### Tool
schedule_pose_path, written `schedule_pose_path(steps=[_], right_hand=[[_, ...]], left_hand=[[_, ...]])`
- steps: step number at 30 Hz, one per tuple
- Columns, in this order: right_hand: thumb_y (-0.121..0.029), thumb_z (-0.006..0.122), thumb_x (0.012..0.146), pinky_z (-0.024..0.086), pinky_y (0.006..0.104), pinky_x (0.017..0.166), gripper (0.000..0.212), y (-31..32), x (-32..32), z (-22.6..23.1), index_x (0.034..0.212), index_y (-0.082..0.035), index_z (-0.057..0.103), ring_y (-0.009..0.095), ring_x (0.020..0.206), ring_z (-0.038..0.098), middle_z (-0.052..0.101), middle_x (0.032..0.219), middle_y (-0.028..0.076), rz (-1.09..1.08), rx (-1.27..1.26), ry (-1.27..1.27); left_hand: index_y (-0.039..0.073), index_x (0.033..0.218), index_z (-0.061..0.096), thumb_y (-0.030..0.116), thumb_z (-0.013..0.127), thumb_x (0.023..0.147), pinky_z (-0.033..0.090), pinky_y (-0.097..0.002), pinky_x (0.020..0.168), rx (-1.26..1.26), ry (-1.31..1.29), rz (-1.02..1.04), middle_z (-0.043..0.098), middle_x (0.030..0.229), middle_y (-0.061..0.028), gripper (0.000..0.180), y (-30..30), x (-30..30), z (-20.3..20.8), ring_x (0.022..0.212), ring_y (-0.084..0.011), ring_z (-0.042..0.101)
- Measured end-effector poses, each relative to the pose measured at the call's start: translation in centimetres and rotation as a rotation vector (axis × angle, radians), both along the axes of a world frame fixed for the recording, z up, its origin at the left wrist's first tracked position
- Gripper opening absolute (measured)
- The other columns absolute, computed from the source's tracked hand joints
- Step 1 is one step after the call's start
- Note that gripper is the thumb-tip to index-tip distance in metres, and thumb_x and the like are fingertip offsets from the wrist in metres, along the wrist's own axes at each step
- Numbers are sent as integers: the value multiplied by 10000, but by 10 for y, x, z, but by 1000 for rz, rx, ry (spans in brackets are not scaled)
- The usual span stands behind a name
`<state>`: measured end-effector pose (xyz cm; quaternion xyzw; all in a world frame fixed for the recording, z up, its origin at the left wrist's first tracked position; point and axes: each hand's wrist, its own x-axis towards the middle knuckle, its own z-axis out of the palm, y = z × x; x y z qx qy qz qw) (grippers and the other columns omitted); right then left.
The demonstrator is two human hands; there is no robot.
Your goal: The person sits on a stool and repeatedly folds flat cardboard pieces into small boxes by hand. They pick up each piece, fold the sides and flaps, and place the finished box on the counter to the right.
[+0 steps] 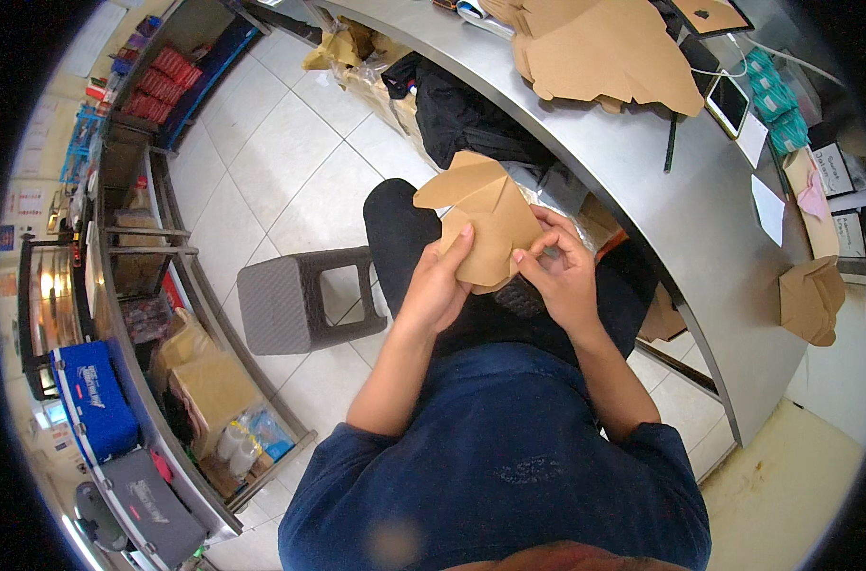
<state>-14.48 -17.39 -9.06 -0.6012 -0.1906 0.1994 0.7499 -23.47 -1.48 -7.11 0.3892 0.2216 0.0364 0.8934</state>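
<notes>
One long metal tabletop (704, 257) is curving around the person's front and right side, and a dark grey stool (273, 306) is standing on the tiled floor (304, 205) to the left. Flat brown cardboard sheets (604, 52) are lying piled on the tabletop's far part. Over the person's lap, a brown carton (495, 224) is being held up, its far flaps spreading outward. Another folded brown box (811, 300) is sitting near the tabletop's right end. The left hand (442, 276) is closing around the carton's left side, its thumb pressing the near face and its fingers going behind. The right hand (558, 269) is curling nearly closed, its thumb and fingertips pinching the carton's right edge. A phone (728, 103) is lying beyond, beside the cardboard sheets.
</notes>
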Motion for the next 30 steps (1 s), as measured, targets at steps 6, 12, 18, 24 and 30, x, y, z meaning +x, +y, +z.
schedule_pose_path(steps=[6,12,18,24,30], right_hand=[[-108,815,874,435,430,1103,504,-2,6,-2,1239,-69,469,267,1369,461,483,1436,148,53,160,234],[-152,798,893,386,390,1118,626,-3,11,-12,1397,-81,434,233,1346,472,501,1456,126,204,0,251],[-129,806,881,385,433,1155,617,-8,8,0,1397,-61,474,251,1376,464,453,1516,118,250,-75,151],[-126,823,863,374,439,1167,595,-20,24,-13,1360,-66,502,258,1400,448,441,1531,120,337,-96,202],[-151,831,859,383,431,1149,494,-18,23,-21,1258,-74,550,269,1399,453,445,1516,150,289,-58,146]], left_hand=[[-26,1481,407,322,608,1027,455,-439,1087,-47,-136,-193,551,1420,-166,607,6,-4,5,1283,-287,568],[-31,1500,375,240,578,1042,472,-420,1071,-141,-165,-266,527,1434,-156,570,26,-12,-7,1294,-277,559],[59,1496,410,293,570,1045,488,-499,1061,-184,-60,-118,543,1417,-165,533,19,-13,-8,1287,-309,570],[28,1513,387,316,561,1049,468,-504,1087,-145,-8,-150,537,1431,-177,573,7,-13,-2,1305,-320,558],[-7,1513,376,314,570,1047,477,-488,1079,-78,-14,-193,529,1441,-182,598,12,-15,-7,1303,-322,561]])
